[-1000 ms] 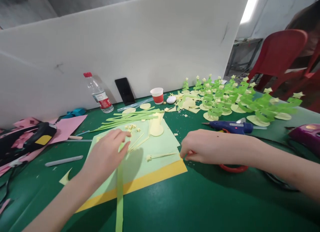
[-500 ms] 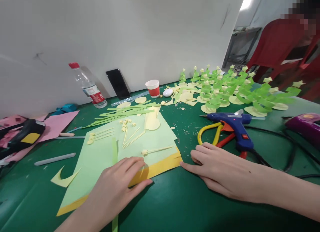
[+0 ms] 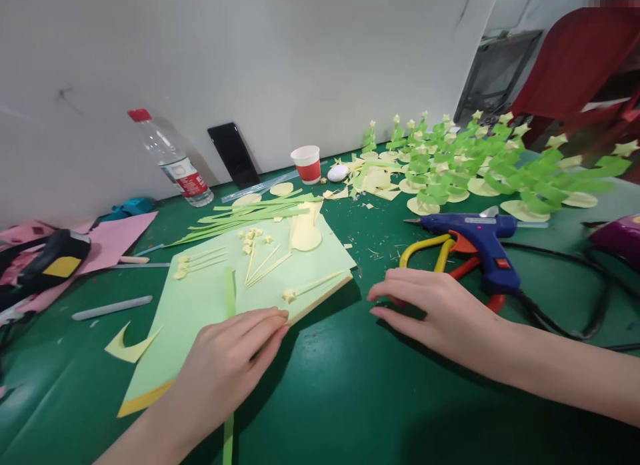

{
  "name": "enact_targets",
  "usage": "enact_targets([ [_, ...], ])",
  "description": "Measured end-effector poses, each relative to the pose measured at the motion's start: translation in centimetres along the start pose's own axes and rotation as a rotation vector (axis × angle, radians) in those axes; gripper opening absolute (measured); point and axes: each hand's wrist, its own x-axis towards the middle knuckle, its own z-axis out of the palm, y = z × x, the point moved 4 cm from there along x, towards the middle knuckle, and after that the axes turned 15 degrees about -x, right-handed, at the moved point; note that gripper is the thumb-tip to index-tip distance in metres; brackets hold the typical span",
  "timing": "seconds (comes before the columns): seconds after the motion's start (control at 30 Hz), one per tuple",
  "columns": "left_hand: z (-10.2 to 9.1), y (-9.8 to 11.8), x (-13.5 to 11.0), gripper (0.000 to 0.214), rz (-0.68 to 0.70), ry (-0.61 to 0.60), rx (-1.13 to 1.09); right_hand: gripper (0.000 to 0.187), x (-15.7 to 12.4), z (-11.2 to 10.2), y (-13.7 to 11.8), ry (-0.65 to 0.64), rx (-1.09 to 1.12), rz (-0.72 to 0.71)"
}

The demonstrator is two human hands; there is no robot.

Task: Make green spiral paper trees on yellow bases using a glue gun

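Note:
My left hand (image 3: pixel 230 358) has its thumb and fingers closed on the near edge of a light green paper stack (image 3: pixel 267 293), which is tilted up a little at that edge. On the paper lie a small pale yellow paper star (image 3: pixel 290 296) with a thin stick, several more sticks (image 3: pixel 260 268) and a cluster of little stars (image 3: pixel 250 237). Under my left hand runs a green paper strip (image 3: pixel 229 291). My right hand (image 3: pixel 435 308) is right of the stack, apart from it, thumb and fingers spread with nothing between them.
Beyond my right hand lie a blue glue gun (image 3: pixel 470 226) and yellow-red pliers (image 3: pixel 425 246). Several green paper plants (image 3: pixel 480 161) stand at the back right. A bottle (image 3: pixel 175 165), phone (image 3: pixel 234 155) and paper cup (image 3: pixel 307 166) line the wall. A black-yellow tool (image 3: pixel 55 255) lies left.
My left hand has closed on the stack's near edge and raised it; the yellow band there is now out of sight. My right hand has left the stack's corner and opened. The view has shifted slightly.

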Motion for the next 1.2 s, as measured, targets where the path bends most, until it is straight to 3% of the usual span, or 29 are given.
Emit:
enact_targets([
  [0.37, 0.2, -0.5, -0.2, 0.023, -0.128, 0.012, -0.128, 0.014, 1.7, 0.9, -0.1, 0.036, 0.061, 0.149],
  [0.5, 0.6, -1.0, -0.3, 0.021, -0.139, -0.007, -0.140, 0.008, 2.0, 1.2, 0.0, -0.077, 0.273, 0.303],
  [0.57, 0.6, -1.0, -0.3, 0.021, -0.133, -0.011, -0.136, 0.017, 2.0, 1.2, 0.2, -0.152, 0.402, 0.428],
  [0.67, 0.4, -0.7, -0.2, 0.022, -0.125, -0.009, -0.126, 0.030, 1.7, 1.7, 0.1, -0.367, 0.603, 0.576],
  [0.8, 0.3, -0.6, -0.2, 0.024, -0.144, -0.019, -0.125, 0.031, 1.4, 2.2, -0.4, -0.608, 0.805, 0.643],
  [0.93, 0.3, -0.8, -0.3, 0.026, -0.160, -0.025, -0.140, 0.027, 1.4, 2.2, -0.5, -0.606, 0.994, 0.702],
  [1.2, 0.5, -1.0, -0.6, 0.023, -0.134, -0.040, -0.148, 0.023, 1.1, 2.7, -0.5, -0.683, 1.148, 0.745],
])
